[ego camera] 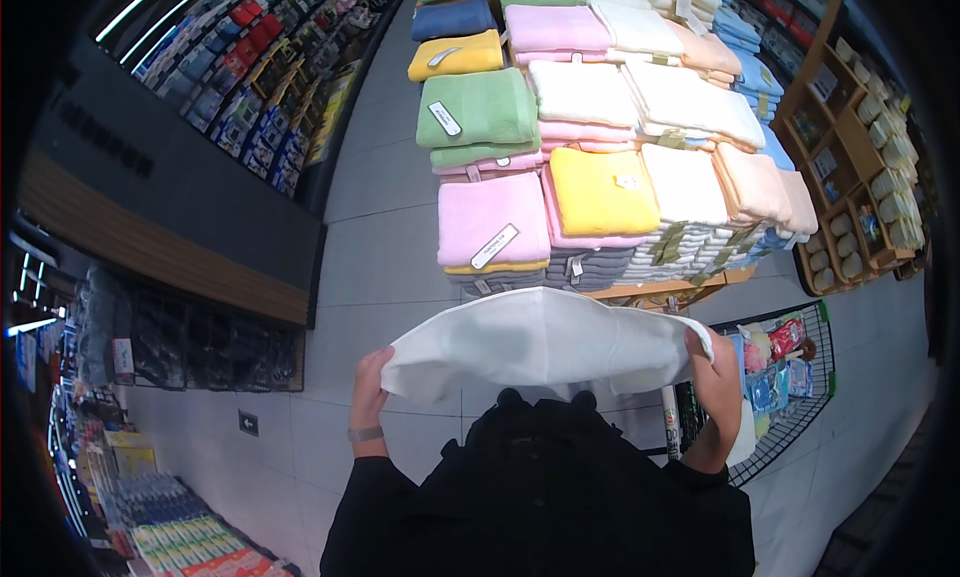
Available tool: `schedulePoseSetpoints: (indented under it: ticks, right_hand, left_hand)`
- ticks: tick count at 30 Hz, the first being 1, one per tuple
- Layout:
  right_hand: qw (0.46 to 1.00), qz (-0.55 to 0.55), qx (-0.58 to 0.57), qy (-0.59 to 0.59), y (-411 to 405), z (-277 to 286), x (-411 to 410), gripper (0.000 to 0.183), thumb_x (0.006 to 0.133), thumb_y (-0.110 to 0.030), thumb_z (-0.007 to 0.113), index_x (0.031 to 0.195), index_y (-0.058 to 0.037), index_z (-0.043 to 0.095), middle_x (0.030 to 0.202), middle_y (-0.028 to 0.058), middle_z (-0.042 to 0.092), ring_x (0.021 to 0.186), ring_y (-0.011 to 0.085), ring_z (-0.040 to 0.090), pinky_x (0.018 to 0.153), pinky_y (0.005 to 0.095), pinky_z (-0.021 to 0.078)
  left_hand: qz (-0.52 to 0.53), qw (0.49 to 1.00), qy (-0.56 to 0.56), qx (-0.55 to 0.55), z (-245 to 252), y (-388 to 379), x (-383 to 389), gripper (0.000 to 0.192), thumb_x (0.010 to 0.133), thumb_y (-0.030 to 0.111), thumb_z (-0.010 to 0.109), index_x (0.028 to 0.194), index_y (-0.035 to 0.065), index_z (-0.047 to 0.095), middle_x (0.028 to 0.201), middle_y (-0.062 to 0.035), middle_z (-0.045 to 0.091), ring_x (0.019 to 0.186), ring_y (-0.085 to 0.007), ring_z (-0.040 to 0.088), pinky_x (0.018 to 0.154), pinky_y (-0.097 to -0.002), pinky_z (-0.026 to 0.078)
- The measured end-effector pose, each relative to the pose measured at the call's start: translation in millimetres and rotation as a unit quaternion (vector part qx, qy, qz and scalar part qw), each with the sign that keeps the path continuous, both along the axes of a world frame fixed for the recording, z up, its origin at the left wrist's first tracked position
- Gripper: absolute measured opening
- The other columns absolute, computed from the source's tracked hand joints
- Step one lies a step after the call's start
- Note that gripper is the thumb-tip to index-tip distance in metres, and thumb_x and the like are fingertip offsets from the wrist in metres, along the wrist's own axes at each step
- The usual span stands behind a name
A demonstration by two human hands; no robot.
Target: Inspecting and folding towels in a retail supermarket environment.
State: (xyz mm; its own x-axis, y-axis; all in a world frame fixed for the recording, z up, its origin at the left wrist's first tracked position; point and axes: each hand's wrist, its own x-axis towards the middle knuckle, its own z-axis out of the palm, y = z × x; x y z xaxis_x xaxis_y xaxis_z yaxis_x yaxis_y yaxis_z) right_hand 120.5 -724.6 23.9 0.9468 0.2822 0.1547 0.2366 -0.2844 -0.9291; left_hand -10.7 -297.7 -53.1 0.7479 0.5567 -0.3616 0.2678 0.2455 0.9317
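Note:
A white towel point(555, 340) is spread wide in the air in front of my body. A greyish patch shows on its left half. My left hand point(370, 378) grips its left end, and my right hand point(714, 374) grips its right end. Just beyond the towel stands a display of folded towels. A pink towel point(491, 213) with a label, a yellow towel point(604, 190) and a white folded towel point(682, 183) lie at its near edge. Farther back is a green folded towel point(478, 108).
A wire shopping cart point(821, 382) holding several packaged goods stands by my right arm. Wooden shelves point(840, 141) with rolled goods rise at the right. A dark partition point(225, 194) and stocked racks point(277, 89) line the left. Tiled floor point(375, 265) runs between.

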Motion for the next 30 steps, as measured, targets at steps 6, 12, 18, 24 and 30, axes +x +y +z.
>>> schedulePoseSetpoints:
  ticks: [6, 12, 18, 24, 30]
  right_hand:
    - [0.974, 0.106, 0.076, 0.185, 54, -46, -16, 0.033, 0.088, -0.026, 0.045, 0.078, 0.0042, 0.054, 0.06, 0.0051, 0.05, 0.056, 0.01, 0.043, 0.053, 0.0259, 0.0372]
    - [0.923, 0.196, 0.18, 0.279, 107, -57, -42, 0.039, 0.09, -0.033, 0.04, 0.102, 0.0029, 0.053, 0.086, 0.0074, 0.057, 0.079, 0.0131, 0.05, 0.072, 0.0264, 0.0398]
    - [0.92, 0.176, 0.226, 0.268, 114, -62, -46, 0.041, 0.09, -0.033, 0.04, 0.108, 0.0028, 0.05, 0.094, 0.0078, 0.056, 0.089, 0.0124, 0.049, 0.08, 0.026, 0.0377]
    - [0.91, 0.144, 0.241, 0.306, 106, -55, -40, 0.04, 0.09, -0.032, 0.041, 0.108, 0.003, 0.051, 0.096, 0.0066, 0.055, 0.09, 0.0113, 0.048, 0.08, 0.0243, 0.0378]
    - [0.899, 0.172, 0.272, 0.298, 105, -55, -39, 0.038, 0.089, -0.03, 0.044, 0.107, 0.0022, 0.051, 0.095, 0.0054, 0.055, 0.088, 0.0101, 0.049, 0.077, 0.0243, 0.0392]
  left_hand:
    - [-0.201, 0.979, -0.017, -0.039, 60, -55, 11, 0.025, 0.082, 0.018, 0.051, 0.083, -0.0062, 0.058, 0.073, -0.0052, 0.059, 0.063, -0.0096, 0.054, 0.057, -0.0209, 0.042]
    - [-0.335, 0.939, -0.003, 0.083, 62, -137, 50, 0.023, 0.084, 0.017, 0.05, 0.082, -0.0045, 0.058, 0.067, -0.0005, 0.055, 0.06, -0.0067, 0.049, 0.053, -0.0223, 0.039]
    - [-0.355, 0.803, -0.139, 0.458, 61, -159, 58, 0.019, 0.082, 0.016, 0.05, 0.079, -0.0012, 0.056, 0.066, -0.0064, 0.053, 0.058, -0.0187, 0.049, 0.055, -0.0271, 0.038]
    - [-0.388, 0.766, -0.275, 0.433, 64, -161, 65, 0.011, 0.071, 0.005, 0.056, 0.08, 0.0002, 0.054, 0.08, -0.0122, 0.05, 0.075, -0.0288, 0.049, 0.065, -0.0349, 0.04]
    - [-0.359, 0.783, -0.216, 0.46, 67, -167, 64, 0.03, 0.065, -0.002, 0.061, 0.093, 0.0031, 0.054, 0.089, -0.0098, 0.047, 0.075, -0.0216, 0.048, 0.063, -0.0274, 0.041]
